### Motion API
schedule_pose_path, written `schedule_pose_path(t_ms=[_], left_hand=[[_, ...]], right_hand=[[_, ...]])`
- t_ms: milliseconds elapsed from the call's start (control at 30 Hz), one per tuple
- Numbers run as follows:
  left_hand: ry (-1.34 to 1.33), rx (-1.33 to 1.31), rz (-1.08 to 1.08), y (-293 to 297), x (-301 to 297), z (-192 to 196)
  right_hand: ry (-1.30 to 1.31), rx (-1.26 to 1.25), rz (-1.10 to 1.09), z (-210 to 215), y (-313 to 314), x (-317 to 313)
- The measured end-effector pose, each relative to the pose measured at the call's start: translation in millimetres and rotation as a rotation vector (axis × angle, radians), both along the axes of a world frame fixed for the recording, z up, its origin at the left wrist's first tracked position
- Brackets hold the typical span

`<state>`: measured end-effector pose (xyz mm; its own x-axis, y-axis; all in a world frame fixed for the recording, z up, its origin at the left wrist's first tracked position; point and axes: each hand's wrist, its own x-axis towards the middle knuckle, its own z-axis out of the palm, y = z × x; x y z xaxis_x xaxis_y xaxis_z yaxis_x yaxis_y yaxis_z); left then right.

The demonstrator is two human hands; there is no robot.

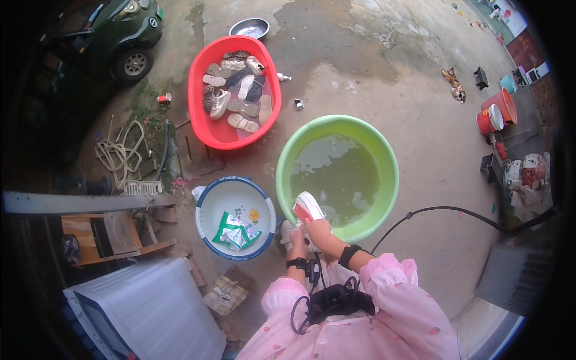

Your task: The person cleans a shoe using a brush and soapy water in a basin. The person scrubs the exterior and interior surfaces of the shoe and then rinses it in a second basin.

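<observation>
A white shoe (310, 201) is held at the near left rim of a large green tub (390, 171), which contains cloudy water with patches of foam. My left hand (297, 237) is closed around the shoe's near end. Just to its right, my right hand (318, 230) is closed on a small red thing (300, 212) pressed against the shoe; its kind is too small to make out. Both hands are close together, and they partly hide the shoe.
Farther left, a red tub (195, 108) holds several shoes. A white basin with a blue rim (201, 231) contains a green-and-white packet (237, 232). A metal bowl (249, 27) sits beyond. A black hose (444, 208) arcs right. A cat (454, 84) lies on the concrete.
</observation>
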<state>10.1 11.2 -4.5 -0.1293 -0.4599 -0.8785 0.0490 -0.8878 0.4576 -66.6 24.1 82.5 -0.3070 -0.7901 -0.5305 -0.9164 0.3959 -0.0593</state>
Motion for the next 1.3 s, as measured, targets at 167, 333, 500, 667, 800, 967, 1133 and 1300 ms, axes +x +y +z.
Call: schedule_pose_path(t_ms=[167, 333, 500, 667, 800, 967, 1133, 1300], left_hand=[[0.146, -0.004, 0.141, 4.3, 6.1, -13.9], [-0.009, 0.062, -0.031, 1.8, -8.1, 9.8], [0.021, -0.095, 0.012, 10.0, 7.2, -14.5], [0.039, -0.09, 0.073, 7.5, 6.8, -10.5], [0.135, -0.037, 0.068, 6.6, 4.5, -13.2], [0.066, -0.005, -0.018, 4.9, 0.9, -1.2], [0.125, -0.05, -0.081, -5.4, -12.2, 3.1], [-0.102, -0.59, -0.606, -34.8, -59.1, 41.5]], right_hand=[[-0.044, -0.19, 0.109, 0.1, 17.7, -19.9], [0.015, -0.278, -0.034, -49.4, -30.9, -33.6], [-0.157, -0.244, -0.126, -32.0, -12.3, -37.5], [-0.198, -0.084, -0.142, 14.4, 25.8, -43.6], [-0.158, -0.195, -0.144, -28.4, -5.1, -57.9], [-0.127, -0.138, -0.292, -47.9, -36.7, -78.2], [-0.194, -0.249, -0.408, 4.3, -4.6, -93.1], [-0.127, -0.332, -0.612, 41.5, 52.4, -109.5]])
